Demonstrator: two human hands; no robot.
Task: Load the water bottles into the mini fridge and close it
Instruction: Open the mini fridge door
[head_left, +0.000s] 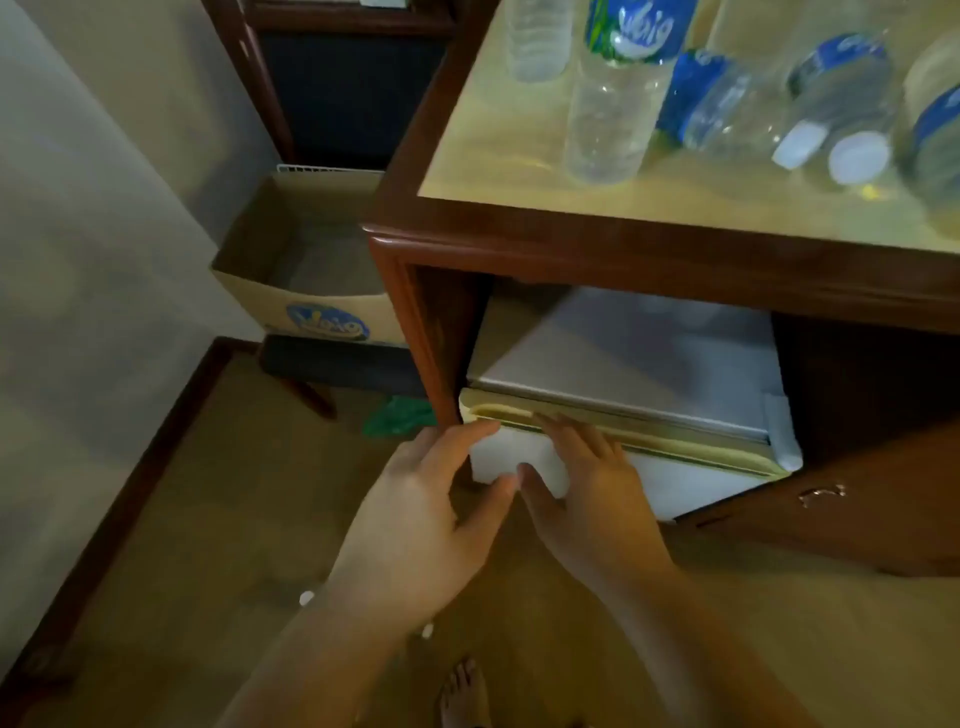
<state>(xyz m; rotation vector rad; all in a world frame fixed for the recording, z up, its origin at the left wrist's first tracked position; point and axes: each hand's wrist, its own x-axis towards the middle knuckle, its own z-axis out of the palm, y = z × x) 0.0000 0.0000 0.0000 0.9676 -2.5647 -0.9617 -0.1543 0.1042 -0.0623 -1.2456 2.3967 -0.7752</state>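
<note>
I see the mini fridge (623, 364) sitting in the open bay of a dark wooden cabinet (415, 322), under its top surface (519, 156). The fridge door (691, 480) looks closed or nearly so; I cannot tell which. Both of my hands are at the door's upper left corner. My left hand (415, 514) lies with its fingers (457, 441) straight and slightly apart, tips at the corner, thumb pointing toward the other hand. My right hand (587, 478) rests flat on the door front, fingers spread, tips touching the yellowish strip (675, 441) along the door's top edge. Neither hand is holding anything.

The water bottles (613, 104) are up on the surface, toward its far and right edges: some upright, at least two lying on their sides with white caps facing me. On the floor left of the cabinet, an open cardboard box (291, 280) stands against the wall.
</note>
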